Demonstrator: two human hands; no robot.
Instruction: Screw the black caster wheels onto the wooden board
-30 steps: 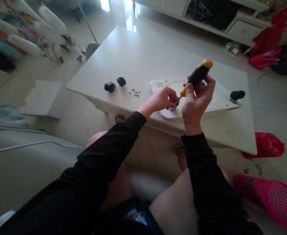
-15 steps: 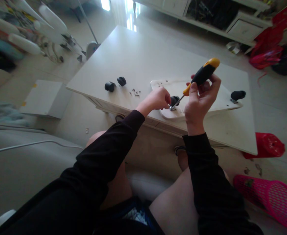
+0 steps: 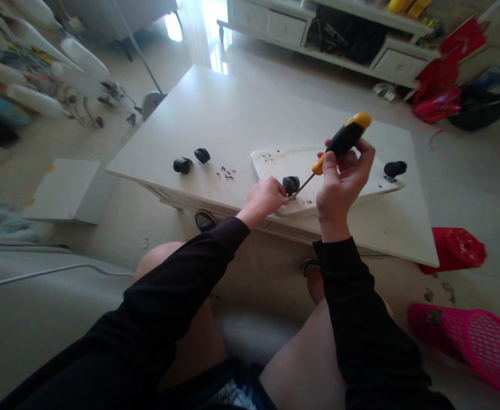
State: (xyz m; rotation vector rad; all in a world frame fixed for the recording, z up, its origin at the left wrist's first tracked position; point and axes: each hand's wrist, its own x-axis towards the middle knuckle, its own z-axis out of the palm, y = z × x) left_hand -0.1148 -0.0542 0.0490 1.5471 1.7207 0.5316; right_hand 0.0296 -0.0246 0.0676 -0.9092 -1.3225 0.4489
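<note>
A yellow and black screwdriver (image 3: 343,141) is held tilted in my right hand (image 3: 341,185), its tip down at the metal plate of a black caster (image 3: 291,184). That caster stands on a white board (image 3: 314,165) with small holes. My left hand (image 3: 266,196) is closed at the caster's plate, thumb and fingertips pinched together; whatever lies between them is hidden. Another black caster (image 3: 395,169) sits on the board's right end. Two loose casters, one here (image 3: 182,165) and one behind it (image 3: 202,155), lie to the left beside several small screws (image 3: 226,172).
The white table (image 3: 216,114) carries everything. A red container (image 3: 459,249) and a pink mesh basket (image 3: 467,341) are on the floor at right. At left stand a white box (image 3: 68,188) and a sofa (image 3: 40,319). A white cabinet (image 3: 275,28) is behind the table.
The view has shifted, so the table appears slightly lower and further left. My hands stay at the same caster, the screwdriver tip still down at its plate.
</note>
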